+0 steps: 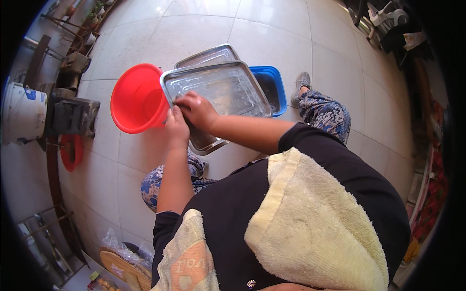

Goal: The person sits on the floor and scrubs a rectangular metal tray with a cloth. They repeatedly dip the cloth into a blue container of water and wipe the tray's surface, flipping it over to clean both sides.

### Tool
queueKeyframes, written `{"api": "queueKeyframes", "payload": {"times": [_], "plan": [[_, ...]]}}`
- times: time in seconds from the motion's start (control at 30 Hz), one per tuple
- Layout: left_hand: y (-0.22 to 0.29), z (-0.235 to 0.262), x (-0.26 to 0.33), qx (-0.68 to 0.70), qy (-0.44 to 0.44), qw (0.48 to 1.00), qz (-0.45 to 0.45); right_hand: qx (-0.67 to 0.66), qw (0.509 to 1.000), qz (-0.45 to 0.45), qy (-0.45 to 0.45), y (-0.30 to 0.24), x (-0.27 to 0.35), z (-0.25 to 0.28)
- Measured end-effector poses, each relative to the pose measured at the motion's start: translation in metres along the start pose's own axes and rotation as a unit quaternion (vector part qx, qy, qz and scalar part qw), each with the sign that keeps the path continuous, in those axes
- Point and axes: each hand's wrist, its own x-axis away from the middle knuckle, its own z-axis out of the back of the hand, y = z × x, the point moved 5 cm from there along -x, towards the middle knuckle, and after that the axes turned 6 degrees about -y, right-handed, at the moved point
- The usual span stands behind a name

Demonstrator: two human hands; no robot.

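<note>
A shallow rectangular metal tray [233, 87] tilts in front of me, wet or stained on its inner face. My left hand [177, 128] grips its left rim, the thumb lying along the edge. Just above it, my right hand [199, 111] presses on the tray near the same rim with its fingers curled. Whether those fingers hold anything small is hidden. Behind this tray, a second metal tray [206, 57] shows its far part. To the left stands a red bucket [138, 99], close to the tray's rim. A blue rectangular tub [279, 92] is partly covered at the right.
Light tiles [272, 39] cover the floor. At far left are a white pail [24, 114], a dark metal stand [73, 116] and a small red basin [72, 153]. A round wooden board [121, 266] lies lower left. A yellow towel [320, 218] hangs over my chest.
</note>
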Motion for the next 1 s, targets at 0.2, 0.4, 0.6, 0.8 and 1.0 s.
{"api": "queueKeyframes", "payload": {"times": [0.2,0.4,0.6,0.8,1.0], "plan": [[0.004,0.001,0.014,0.066,-0.012,0.998,0.011,0.115,0.990,-0.061,0.049,0.079,-0.027,0.033],[0.021,0.009,0.013,-0.015,-0.002,1.000,0.006,0.035,0.999,-0.033,-0.019,0.012,-0.047,-0.023],[0.020,0.009,0.018,0.018,-0.021,0.999,0.021,0.004,0.989,-0.142,0.037,0.111,-0.032,0.032],[0.018,0.006,0.015,0.008,-0.008,1.000,-0.025,0.081,0.943,-0.295,0.134,0.159,-0.019,0.044],[0.015,0.013,0.017,0.005,0.016,1.000,-0.016,0.047,0.998,0.015,-0.027,-0.009,0.008,-0.012]]}}
